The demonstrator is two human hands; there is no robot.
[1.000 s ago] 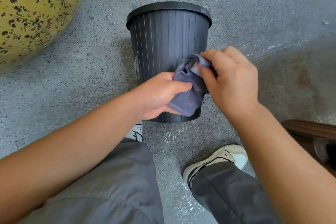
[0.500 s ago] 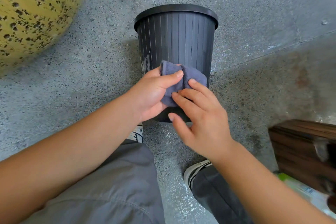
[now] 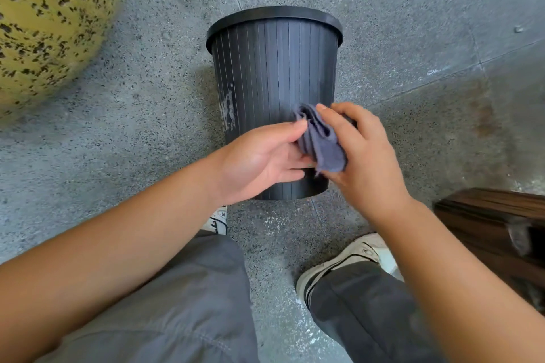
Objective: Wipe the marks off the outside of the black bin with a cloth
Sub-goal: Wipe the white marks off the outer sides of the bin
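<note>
At frame centre, a ribbed black plastic bin point(image 3: 274, 76) is standing on the floor. Both hands, left hand point(image 3: 259, 160) and right hand point(image 3: 364, 150), are pinching a folded grey-blue cloth point(image 3: 321, 141) against it. Whitish marks point(image 3: 228, 110) on its left side are remaining unwiped.

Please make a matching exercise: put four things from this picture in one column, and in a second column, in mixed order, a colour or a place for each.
Things
1. bin
2. cloth
3. white marks
4. wooden box

Descriptions
A. grey-blue, held between both hands
B. dark brown, at the right edge
C. black, ribbed, standing on the floor
D. on the bin's left side

Pairs: 1-C, 2-A, 3-D, 4-B
</note>
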